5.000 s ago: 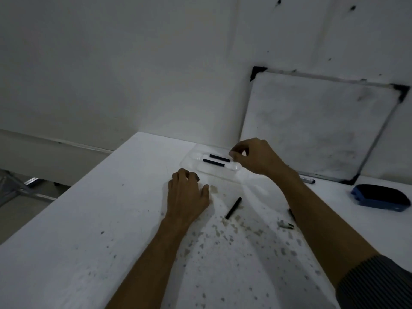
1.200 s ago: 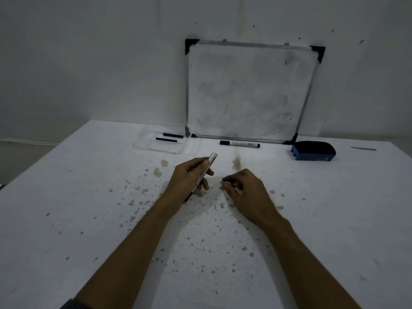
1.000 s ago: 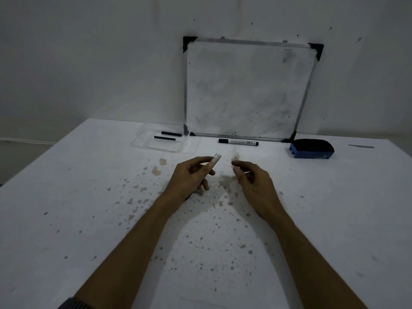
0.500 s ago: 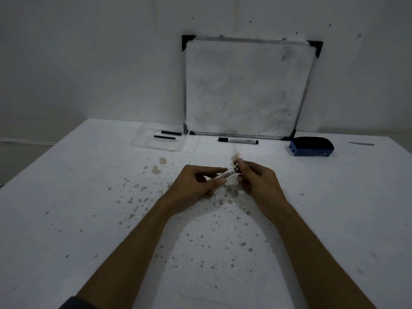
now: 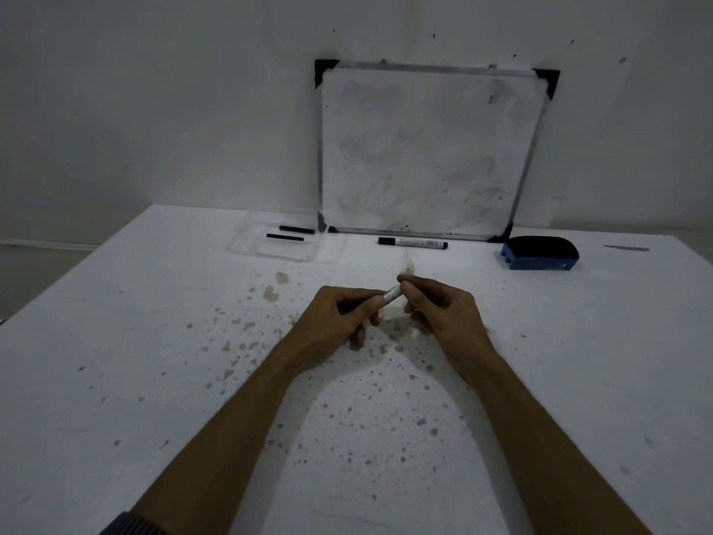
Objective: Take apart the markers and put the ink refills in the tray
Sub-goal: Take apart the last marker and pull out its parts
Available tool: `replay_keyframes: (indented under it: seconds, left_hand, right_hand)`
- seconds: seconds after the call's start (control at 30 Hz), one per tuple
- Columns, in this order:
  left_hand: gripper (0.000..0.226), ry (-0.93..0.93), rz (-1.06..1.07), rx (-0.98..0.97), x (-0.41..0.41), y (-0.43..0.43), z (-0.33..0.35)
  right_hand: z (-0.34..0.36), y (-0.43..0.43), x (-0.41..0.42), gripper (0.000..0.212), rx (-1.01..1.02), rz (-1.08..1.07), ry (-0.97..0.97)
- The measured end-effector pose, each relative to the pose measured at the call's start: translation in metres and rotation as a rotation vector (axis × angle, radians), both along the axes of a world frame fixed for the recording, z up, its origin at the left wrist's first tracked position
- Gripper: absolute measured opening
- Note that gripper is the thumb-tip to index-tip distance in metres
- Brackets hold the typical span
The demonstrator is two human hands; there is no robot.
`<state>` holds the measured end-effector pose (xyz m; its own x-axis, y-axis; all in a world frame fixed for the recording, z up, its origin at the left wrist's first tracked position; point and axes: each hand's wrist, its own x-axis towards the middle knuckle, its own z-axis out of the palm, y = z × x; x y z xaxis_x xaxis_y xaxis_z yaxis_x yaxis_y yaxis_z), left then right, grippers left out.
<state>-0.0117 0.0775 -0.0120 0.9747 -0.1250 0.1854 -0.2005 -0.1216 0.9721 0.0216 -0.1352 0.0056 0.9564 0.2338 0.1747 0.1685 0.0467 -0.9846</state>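
Left hand (image 5: 339, 316) is wrapped round a white marker barrel (image 5: 391, 294), only a short bit showing btwn the two hands. Right hand (image 5: 440, 307) pinches the barrel's far end w/ thumb & fingertips; can't tell what part it grips. Both hands hover just above the stained white table (image 5: 154, 341). Further back, a clear tray (image 5: 247, 247) holds two black ink refills (image 5: 284, 237), side by side. A whole marker (image 5: 413, 243) lies in front of the whiteboard (image 5: 424, 148), blue eraser (image 5: 540, 252) to its right.
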Motion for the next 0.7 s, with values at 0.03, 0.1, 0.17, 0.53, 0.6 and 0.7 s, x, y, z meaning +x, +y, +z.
replay_keyframes:
  seconds: [0.03,0.1,0.17,0.53,0.6,0.7]
  left_hand:
    - [0.029,0.004,-0.005,-0.002,0.0002,0.0006,0.0000]
    - [0.029,0.003,-0.016,0.013,0.0006,0.0028,-0.0001]
    - [0.028,0.008,-0.029,0.029,-0.0004,0.0040,0.0002]
    - [0.026,0.064,-0.075,0.024,-0.0031,0.0056,0.0079]
    - [0.028,0.060,-0.068,0.043,-0.0032,0.0055,0.0070]
    - [0.042,0.047,-0.020,0.080,-0.0039,0.0010,0.0070]
  right_hand:
    - [0.0002,-0.0006,0.0000,0.021,-0.006,0.016,-0.010]
    - [0.0013,-0.0024,-0.0005,0.020,-0.001,0.044,-0.018]
    - [0.0019,-0.0053,-0.0012,0.020,-0.004,0.052,-0.022]
    - [-0.0027,-0.0041,-0.0018,0.020,-0.045,0.072,-0.057]
    - [-0.0038,-0.0044,-0.0004,0.022,-0.061,0.079,-0.058]
    - [-0.0030,-0.0047,-0.0002,0.025,-0.085,0.063,-0.060]
